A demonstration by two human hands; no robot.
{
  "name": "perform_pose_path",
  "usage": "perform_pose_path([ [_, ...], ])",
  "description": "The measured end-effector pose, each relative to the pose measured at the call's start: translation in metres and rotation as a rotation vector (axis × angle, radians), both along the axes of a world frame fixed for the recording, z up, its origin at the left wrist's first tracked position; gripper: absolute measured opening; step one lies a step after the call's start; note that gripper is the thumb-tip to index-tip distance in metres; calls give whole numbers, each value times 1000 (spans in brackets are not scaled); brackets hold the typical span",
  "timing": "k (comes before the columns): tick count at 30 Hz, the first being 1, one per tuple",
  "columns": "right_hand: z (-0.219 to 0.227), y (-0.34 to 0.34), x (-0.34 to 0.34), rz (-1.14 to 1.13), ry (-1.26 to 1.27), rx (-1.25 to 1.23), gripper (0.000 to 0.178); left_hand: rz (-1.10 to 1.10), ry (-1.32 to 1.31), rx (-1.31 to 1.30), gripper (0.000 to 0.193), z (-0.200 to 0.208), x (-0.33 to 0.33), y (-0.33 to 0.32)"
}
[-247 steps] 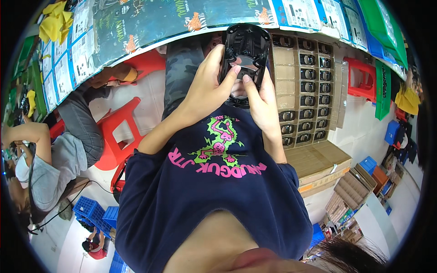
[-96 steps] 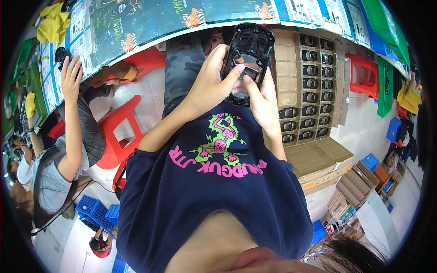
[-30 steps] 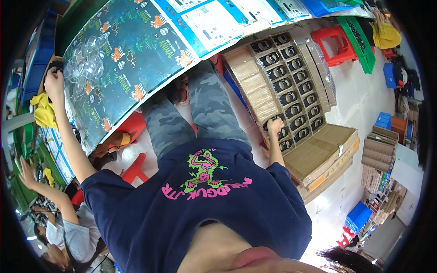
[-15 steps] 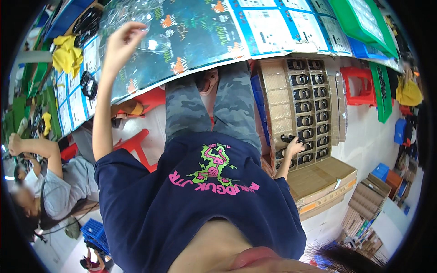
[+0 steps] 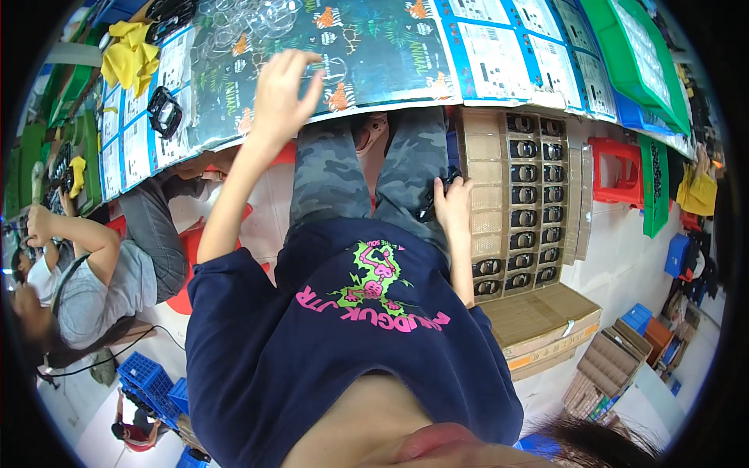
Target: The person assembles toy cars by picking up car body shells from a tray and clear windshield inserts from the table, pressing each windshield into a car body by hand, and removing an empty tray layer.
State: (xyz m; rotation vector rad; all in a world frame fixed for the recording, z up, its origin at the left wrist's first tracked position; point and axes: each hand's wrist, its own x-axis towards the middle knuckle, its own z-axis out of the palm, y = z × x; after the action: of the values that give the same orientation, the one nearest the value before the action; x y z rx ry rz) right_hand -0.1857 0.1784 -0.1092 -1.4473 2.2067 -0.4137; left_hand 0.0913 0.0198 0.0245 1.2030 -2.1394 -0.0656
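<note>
My left hand is raised over the near edge of the table, thumb and fingers bent around a thin, clear plastic piece. Beyond it lies a loose pile of clear plastic pieces. Beside my right thigh, my right hand grips a black plastic part, partly hidden by the fingers. To the right stands an open cardboard box with dividers. Similar black parts sit in its right-hand columns, while most of its left column shows bare cardboard.
Another black part rests on the table's left, near a yellow cloth. A green tray stands at the far right. Closed cartons and a red stool are on the floor. A co-worker sits at left.
My left hand has come right and nearer, away from the clear pile. My right hand has moved from the box to my thigh, bringing the black plastic part along.
</note>
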Motion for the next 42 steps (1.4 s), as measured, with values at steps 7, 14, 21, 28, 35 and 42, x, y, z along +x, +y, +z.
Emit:
perform_pose_path([
  [7, 3, 11, 4, 90, 10, -96, 78, -34, -236, -1, 43, -25, -8, 33],
  [14, 21, 18, -19, 442, -89, 213, 100, -190, -84, 9, 32, -36, -6, 41],
  [21, 24, -2, -32, 423, -70, 238, 78, -251, -74, -72, 26, -47, -6, 51],
  [28, -9, -13, -45, 587, -122, -248, 65, -560, -171, -70, 21, -72, -15, 84],
  [35, -30, -18, -28, 226, -542, -294, 54, -535, 76, -12, 30, -81, -29, 105],
  [42, 14, -10, 5, -195, -1429, -155, 52, -494, 198, -47, 32, -71, -46, 112],
])
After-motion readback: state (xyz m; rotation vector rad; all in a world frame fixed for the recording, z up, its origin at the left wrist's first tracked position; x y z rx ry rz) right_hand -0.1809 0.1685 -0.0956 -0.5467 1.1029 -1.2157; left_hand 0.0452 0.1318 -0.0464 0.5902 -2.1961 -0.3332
